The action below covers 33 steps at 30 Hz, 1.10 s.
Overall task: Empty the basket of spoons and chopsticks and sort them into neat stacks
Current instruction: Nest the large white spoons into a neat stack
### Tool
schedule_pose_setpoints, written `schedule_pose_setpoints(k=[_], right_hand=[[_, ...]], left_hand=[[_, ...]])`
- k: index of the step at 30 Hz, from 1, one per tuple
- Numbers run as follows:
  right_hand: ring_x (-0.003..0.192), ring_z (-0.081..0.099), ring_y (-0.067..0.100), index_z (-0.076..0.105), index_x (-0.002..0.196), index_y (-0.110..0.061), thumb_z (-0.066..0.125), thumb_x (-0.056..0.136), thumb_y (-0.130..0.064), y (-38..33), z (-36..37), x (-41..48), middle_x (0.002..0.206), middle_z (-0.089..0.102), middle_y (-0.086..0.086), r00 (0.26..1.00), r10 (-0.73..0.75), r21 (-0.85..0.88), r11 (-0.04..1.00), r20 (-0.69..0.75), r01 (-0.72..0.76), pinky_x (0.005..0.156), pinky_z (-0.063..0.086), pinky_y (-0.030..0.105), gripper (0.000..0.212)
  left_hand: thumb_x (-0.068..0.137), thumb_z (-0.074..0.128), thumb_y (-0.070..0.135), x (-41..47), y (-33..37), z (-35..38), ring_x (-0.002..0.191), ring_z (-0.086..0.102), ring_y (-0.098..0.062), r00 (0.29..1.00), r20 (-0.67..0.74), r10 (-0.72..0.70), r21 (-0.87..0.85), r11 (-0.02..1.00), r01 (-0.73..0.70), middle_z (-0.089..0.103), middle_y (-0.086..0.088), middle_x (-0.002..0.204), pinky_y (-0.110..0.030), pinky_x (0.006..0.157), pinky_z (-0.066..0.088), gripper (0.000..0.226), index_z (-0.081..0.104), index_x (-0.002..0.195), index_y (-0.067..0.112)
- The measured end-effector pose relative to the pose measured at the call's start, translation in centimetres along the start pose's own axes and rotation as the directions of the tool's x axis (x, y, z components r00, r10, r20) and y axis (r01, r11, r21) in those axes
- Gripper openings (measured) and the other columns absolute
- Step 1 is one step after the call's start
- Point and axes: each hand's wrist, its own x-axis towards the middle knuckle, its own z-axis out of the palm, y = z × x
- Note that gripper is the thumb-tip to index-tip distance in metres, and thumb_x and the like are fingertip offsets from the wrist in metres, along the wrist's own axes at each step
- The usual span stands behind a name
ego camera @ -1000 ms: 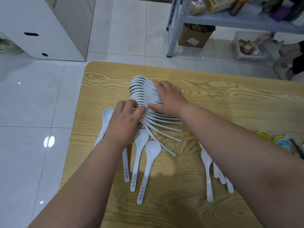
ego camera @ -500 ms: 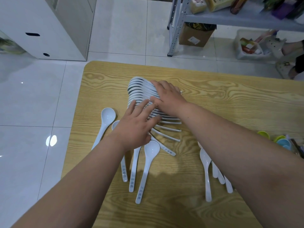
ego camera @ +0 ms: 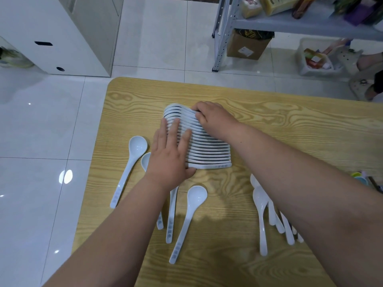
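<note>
A nested row of several white soup spoons lies on its side in the middle of the wooden table. My left hand presses flat on the row's near left side, fingers straight. My right hand rests on the far right end, its fingers curled over the bowls. Loose white spoons lie near me: one at the left, one in the middle, others partly under my left arm, and a small bunch beside my right arm.
The table's left edge and rounded corner border white floor tiles. A metal shelf with a cardboard box stands beyond the table. Small coloured cups sit at the right edge. A white cabinet stands far left.
The fanned-out handles have been pushed together, so the row is now compact. My left hand opened flat and slid up onto the row; my right hand shifted to its far end.
</note>
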Motion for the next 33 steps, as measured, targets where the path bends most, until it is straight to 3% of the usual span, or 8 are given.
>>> schedule_pose_setpoints(k=[3,7,14,22,30,33], right_hand=[[0.123,0.048,0.024,0.054,0.129,-0.025,0.041,0.103,-0.031,0.3,-0.2,-0.5,0.133,0.057,-0.003,1.0,-0.011,-0.059,0.998,-0.002,0.011,0.103,0.039,0.042,0.03],[0.124,0.043,0.026,0.056,0.13,-0.024,0.043,0.103,-0.034,1.4,-0.1,-1.9,0.127,0.057,0.0,0.996,-0.04,-0.091,0.995,-0.083,0.032,0.105,0.036,0.044,0.031],[0.15,0.022,0.022,0.034,0.151,-0.016,0.039,0.104,-0.045,1.9,2.2,-4.1,0.158,0.034,0.004,0.993,-0.103,-0.191,0.977,-0.052,0.091,0.122,0.016,0.042,0.055],[0.153,0.018,0.021,0.029,0.156,-0.018,0.016,0.094,-0.063,1.9,2.6,-4.5,0.161,0.034,0.001,0.991,-0.115,-0.268,0.959,-0.074,0.091,0.123,0.01,0.042,0.077],[0.154,0.014,0.02,0.024,0.157,-0.018,0.032,0.103,-0.055,2.0,2.4,-4.6,0.164,0.026,0.003,0.992,-0.121,-0.269,0.957,-0.045,0.104,0.125,0.006,0.045,0.066],[0.153,0.015,0.021,0.02,0.159,-0.018,0.035,0.101,-0.059,1.8,2.1,-4.6,0.165,0.023,0.004,0.994,-0.106,-0.268,0.959,-0.032,0.094,0.125,0.005,0.047,0.072]], left_hand=[[0.063,0.081,0.056,-0.3,-0.2,0.7,0.15,0.002,-0.051,1.0,0.003,-0.029,-0.091,0.995,0.029,0.01,-0.027,0.163,-0.058,0.121,0.011,0.121,0.025,0.155,0.001],[0.065,0.085,0.053,-0.9,0.1,1.0,0.151,-0.006,-0.046,1.0,0.015,-0.027,-0.134,0.991,0.028,0.003,-0.024,0.165,-0.058,0.123,0.013,0.126,0.019,0.156,-0.004],[0.063,0.087,0.052,-1.2,0.4,1.4,0.151,-0.002,-0.048,1.0,0.005,-0.006,-0.135,0.991,0.007,0.006,-0.026,0.165,-0.055,0.122,0.009,0.125,0.023,0.154,-0.006],[0.067,0.084,0.054,-1.8,0.9,1.5,0.152,-0.001,-0.046,0.999,-0.003,-0.051,-0.153,0.987,0.05,0.006,-0.023,0.165,-0.052,0.123,0.01,0.124,0.019,0.156,-0.002],[0.068,0.077,0.062,-1.8,1.1,1.0,0.152,-0.002,-0.043,0.997,0.041,-0.07,-0.083,0.994,0.074,0.004,-0.02,0.166,-0.054,0.124,0.011,0.123,0.018,0.158,0.002],[0.067,0.073,0.066,-1.8,1.0,0.4,0.153,-0.002,-0.042,0.996,0.059,-0.074,-0.048,0.996,0.077,0.003,-0.018,0.167,-0.054,0.124,0.012,0.122,0.019,0.158,0.006]])
